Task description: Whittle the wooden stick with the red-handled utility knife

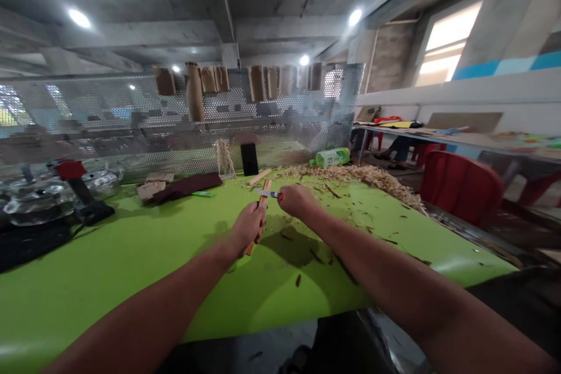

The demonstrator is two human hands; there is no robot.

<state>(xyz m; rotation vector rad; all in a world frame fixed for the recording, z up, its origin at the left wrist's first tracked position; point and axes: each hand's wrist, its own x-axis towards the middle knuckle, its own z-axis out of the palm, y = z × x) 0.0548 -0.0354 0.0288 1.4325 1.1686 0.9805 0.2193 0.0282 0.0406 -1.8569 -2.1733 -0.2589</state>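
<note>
So, stick: a pale wooden stick (262, 201) sits tilted in the left hand above the green table (131, 280), its lower end showing below the fist.

Knife: a small knife (267, 193) with a bright blade and a red handle lies across the stick's upper part, blade pointing left. I cannot tell if the edge touches the wood.

Left hand: the left hand (249, 226) is closed in a fist around the stick, fingers wrapped.

Right hand: the right hand (298, 200) is curled tight on the knife handle, with the fingers mostly turned away, so I cannot tell the exact pinch.

Risk: the blade looks to sit just above the left hand and aims across it. A slip off the wood, perhaps from too much force or a snag in the grain, could nick the thumb or fingers. The thin stick could also snap under pressure.

Around: shavings (350, 174) heap at 1 o'clock, a green bottle (333, 157) lies beyond them, a black slab (249, 159) stands upright at 12, and glass pots (37, 204) sit at 10.
</note>
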